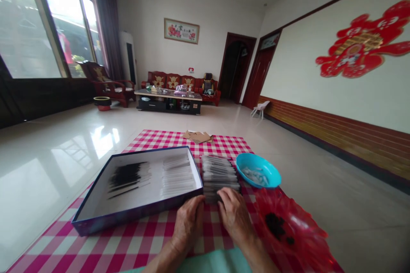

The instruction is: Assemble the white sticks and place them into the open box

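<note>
Framed picture's lettering (181, 30) unreadable, beyond right hand (235, 217)

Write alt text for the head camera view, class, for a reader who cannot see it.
The right hand touches a stack of thin, pale bundles, with the left hand beside it, on a pink gingham cloth on a tiled floor. To the left sits a shallow blue-edged box of slender dark and pale strips; to the right, a turquoise bowl and a red dish.

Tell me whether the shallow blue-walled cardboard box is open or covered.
Open: no lid covers the shallow blue-walled cardboard box; its white floor shows, with thin black strands and pale strands lying in rows.
</note>
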Tool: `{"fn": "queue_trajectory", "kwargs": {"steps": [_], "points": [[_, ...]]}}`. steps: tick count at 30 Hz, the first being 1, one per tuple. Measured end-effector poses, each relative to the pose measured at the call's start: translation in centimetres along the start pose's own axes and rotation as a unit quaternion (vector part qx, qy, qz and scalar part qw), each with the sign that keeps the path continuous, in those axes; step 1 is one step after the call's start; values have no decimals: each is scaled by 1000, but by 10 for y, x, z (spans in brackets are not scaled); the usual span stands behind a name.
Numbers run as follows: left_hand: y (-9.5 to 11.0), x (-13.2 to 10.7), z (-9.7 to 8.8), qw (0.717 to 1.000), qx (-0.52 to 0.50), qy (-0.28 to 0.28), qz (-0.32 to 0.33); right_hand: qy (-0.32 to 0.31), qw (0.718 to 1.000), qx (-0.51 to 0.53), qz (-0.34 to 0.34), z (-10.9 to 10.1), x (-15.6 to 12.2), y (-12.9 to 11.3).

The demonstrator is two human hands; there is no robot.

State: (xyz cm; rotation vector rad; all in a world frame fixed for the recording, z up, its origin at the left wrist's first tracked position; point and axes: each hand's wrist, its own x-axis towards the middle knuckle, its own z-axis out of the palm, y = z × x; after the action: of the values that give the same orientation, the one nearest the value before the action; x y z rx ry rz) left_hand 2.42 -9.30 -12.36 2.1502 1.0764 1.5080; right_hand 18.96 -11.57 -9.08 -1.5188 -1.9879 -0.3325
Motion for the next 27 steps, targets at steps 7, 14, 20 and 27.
{"fn": "queue_trajectory", "kwargs": {"steps": [7,14,20,27], "points": [[2,2,0,1000,6,-22,-15,5,999,-36,-12,10,-15,8],[1,2,-1,999,0,-39,-25,11,1000,4,-4,6,-27,9],[4,1,-2,998,-9,-58,-23,41,998,46,-3,4,-32,6],[7,2,-7,994,-37,-100,12,1,995,84,-45,-3,-32,-1]]}}
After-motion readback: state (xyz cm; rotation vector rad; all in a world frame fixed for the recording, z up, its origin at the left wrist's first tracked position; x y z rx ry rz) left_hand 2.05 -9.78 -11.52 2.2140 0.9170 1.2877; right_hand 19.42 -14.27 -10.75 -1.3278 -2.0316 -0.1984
